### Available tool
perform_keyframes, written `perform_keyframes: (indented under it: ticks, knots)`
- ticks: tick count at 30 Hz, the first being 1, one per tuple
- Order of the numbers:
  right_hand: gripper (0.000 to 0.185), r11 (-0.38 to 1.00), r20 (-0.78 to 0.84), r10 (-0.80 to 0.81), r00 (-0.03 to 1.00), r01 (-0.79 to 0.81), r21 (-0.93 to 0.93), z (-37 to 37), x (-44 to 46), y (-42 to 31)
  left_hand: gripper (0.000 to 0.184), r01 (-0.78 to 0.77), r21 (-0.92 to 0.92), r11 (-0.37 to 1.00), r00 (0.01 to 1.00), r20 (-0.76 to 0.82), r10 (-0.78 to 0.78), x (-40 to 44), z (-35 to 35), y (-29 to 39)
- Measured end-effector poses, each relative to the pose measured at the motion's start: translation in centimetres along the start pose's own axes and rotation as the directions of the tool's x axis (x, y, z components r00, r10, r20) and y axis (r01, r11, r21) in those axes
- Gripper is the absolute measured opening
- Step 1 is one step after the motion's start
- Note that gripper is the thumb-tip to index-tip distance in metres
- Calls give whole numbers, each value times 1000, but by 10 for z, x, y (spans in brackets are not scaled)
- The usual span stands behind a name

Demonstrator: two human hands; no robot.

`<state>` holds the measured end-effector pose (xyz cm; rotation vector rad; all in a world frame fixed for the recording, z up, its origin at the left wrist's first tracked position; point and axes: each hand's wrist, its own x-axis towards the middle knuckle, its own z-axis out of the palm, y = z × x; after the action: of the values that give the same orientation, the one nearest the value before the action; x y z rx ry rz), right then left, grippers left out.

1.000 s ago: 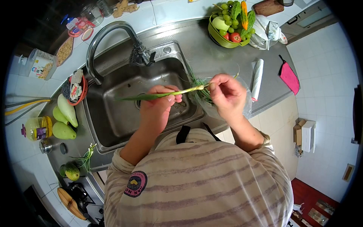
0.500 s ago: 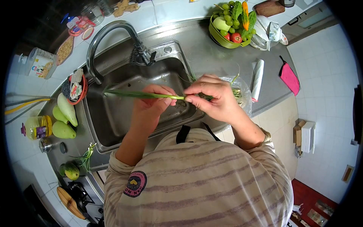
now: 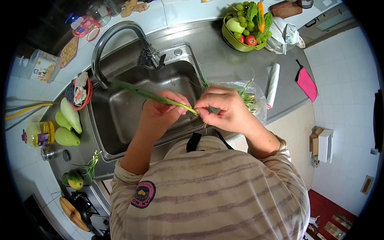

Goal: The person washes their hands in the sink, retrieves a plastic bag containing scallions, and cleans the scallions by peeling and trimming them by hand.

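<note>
Over the sink (image 3: 132,138), my left hand (image 3: 162,114) pinches a green onion (image 3: 146,94) along its stalk. Its long flat green leaf slants up to the left, toward the faucet, and its pale end points to the right. My right hand (image 3: 225,106) has its fingertips closed at that pale end, where thin root-like strands hang below. Just past my right hand, a clear plastic bag (image 3: 259,94) with more green stalks lies on the counter, partly hidden by the hand.
A chrome faucet (image 3: 120,26) arches over the sink. At the back right stand a green basket (image 3: 236,43) of fruit and vegetables and a roll of plastic bags (image 3: 273,86). On the left are pale green gourds (image 3: 68,137), an oil bottle (image 3: 40,134) and a bunch of scallions (image 3: 92,165).
The green onion has tilted, its leaf tip rising and its pale end dropping slightly. My right hand has shifted a little downward, and root strands now show beneath it.
</note>
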<state>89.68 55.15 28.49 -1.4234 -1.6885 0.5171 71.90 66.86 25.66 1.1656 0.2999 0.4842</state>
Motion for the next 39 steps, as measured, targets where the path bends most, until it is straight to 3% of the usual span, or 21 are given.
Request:
perform_keyframes:
  ticks: [13,18,34,36,39]
  knots:
    - [11,999,-50,-33,998,34,15,5,-1,1,11,-48,64,997,998,40,46,0,5,-1]
    - [10,988,-53,9,999,-1,157,5,-2,2,12,-20,64,998,999,47,18,-1,-1,-4]
    - [9,995,-92,-37,995,45,88,12,0,5,15,-84,75,994,994,81,78,0,-2,-8]
    - [8,953,-38,221,975,-208,219,12,-2,0,16,-132,162,978,986,119,114,0,-4,-7]
    - [7,881,-10,331,944,-305,362,15,-5,2,16,-233,148,961,967,140,213,1,-3,-6]
